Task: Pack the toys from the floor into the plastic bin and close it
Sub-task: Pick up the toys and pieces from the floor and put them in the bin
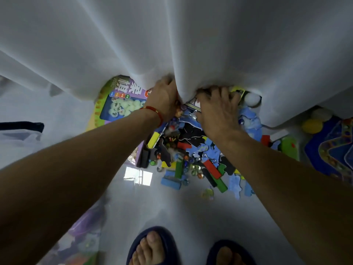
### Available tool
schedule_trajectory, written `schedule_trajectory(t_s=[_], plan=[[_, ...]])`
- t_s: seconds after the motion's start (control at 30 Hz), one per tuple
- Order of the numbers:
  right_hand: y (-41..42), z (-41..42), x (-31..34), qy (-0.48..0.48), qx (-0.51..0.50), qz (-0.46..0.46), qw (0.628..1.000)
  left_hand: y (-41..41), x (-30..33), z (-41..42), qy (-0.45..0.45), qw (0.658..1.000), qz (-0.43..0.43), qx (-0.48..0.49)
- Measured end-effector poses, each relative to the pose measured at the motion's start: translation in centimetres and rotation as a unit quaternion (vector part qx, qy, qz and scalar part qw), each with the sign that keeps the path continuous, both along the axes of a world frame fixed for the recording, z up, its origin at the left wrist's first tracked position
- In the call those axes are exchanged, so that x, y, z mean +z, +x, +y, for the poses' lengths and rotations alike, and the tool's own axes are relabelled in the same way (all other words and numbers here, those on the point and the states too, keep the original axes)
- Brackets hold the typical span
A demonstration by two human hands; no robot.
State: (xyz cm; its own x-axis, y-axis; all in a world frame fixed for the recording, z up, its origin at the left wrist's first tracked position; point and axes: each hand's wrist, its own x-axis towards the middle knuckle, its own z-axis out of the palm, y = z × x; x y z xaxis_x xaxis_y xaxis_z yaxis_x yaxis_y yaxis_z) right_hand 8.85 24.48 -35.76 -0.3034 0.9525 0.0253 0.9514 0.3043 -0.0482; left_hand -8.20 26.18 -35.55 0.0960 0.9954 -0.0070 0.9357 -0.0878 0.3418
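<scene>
My left hand (pixel 164 99) and right hand (pixel 217 109) reached into the toy pile (pixel 191 150) on the floor, just under the white curtain (pixel 172 44). My right fingers curled around something at the pile's far edge; what exactly, I could not tell. My left fingertips were hidden by the fabric. I judged the marbles (pixel 194 170) slippery and prone to roll, best scooped; the wooden blocks (pixel 212 169) stiff, light, easily pinched. The bin I could not make out.

Sheer white cloth curtain (pixel 191 44); glossy floor (pixel 152 203); glass marbles (pixel 195 169).
</scene>
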Motion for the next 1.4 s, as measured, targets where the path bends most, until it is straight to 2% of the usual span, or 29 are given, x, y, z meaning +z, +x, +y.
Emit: schedule_trajectory(t_s=[0.17, 0.27, 0.37, 0.43, 0.57, 0.67, 0.73, 0.77, 0.87, 0.97, 1.03, 1.13, 1.4], plan=[[2.4, -2.7, 1.0, 0.018, -0.038, 0.194, 0.98, 0.2, -0.2, 1.3, -0.003, 1.0, 0.029, -0.008], [4.1, -5.3, 2.1, -0.012, -0.087, 0.363, 0.928, 0.1, -0.4, 1.7, 0.004, 0.998, 0.053, -0.024], [5.6, -7.9, 4.0, -0.066, -0.177, 0.459, 0.868, -0.3, -0.2, 1.3, 0.011, 0.998, 0.055, -0.025], [6.6, -9.5, 5.3, -0.106, -0.228, 0.485, 0.838, -0.3, 0.5, 0.3, 0.032, 0.999, 0.013, 0.0], [8.3, -12.8, 9.2, -0.186, -0.27, 0.538, 0.777, 0.7, 4.1, -4.1, 0.052, 0.981, -0.126, 0.137], [8.6, -14.2, 13.0, -0.249, -0.311, 0.567, 0.721, 1.7, 7.3, -9.3, 0.032, 0.951, -0.213, 0.22], [8.3, -14.3, 15.4, -0.302, -0.345, 0.578, 0.675, 2.1, 9.1, -12.8, -0.005, 0.941, -0.227, 0.252], [8.1, -14.3, 16.6, -0.317, -0.346, 0.571, 0.673, 2.2, 9.7, -14.5, -0.038, 0.938, -0.229, 0.258], [7.0, -13.9, 19.6, -0.323, -0.316, 0.545, 0.706, 1.9, 10.8, -18.3, -0.11, 0.943, -0.211, 0.232], [5.9, -14.0, 20.9, -0.274, -0.32, 0.525, 0.739, 1.4, 11.0, -19.3, -0.121, 0.961, -0.163, 0.188], [5.4, -14.5, 20.2, -0.25, -0.336, 0.523, 0.742, 1.5, 10.7, -18.8, -0.123, 0.964, -0.153, 0.18], [5.0, -15.2, 18.0, -0.234, -0.369, 0.55, 0.711, 2.0, 9.1, -16.7, -0.114, 0.974, -0.127, 0.152], [5.4, -13.7, 14.1, -0.289, -0.394, 0.599, 0.634, 3.1, 2.9, -8.6, -0.069, 0.991, -0.029, 0.108]])
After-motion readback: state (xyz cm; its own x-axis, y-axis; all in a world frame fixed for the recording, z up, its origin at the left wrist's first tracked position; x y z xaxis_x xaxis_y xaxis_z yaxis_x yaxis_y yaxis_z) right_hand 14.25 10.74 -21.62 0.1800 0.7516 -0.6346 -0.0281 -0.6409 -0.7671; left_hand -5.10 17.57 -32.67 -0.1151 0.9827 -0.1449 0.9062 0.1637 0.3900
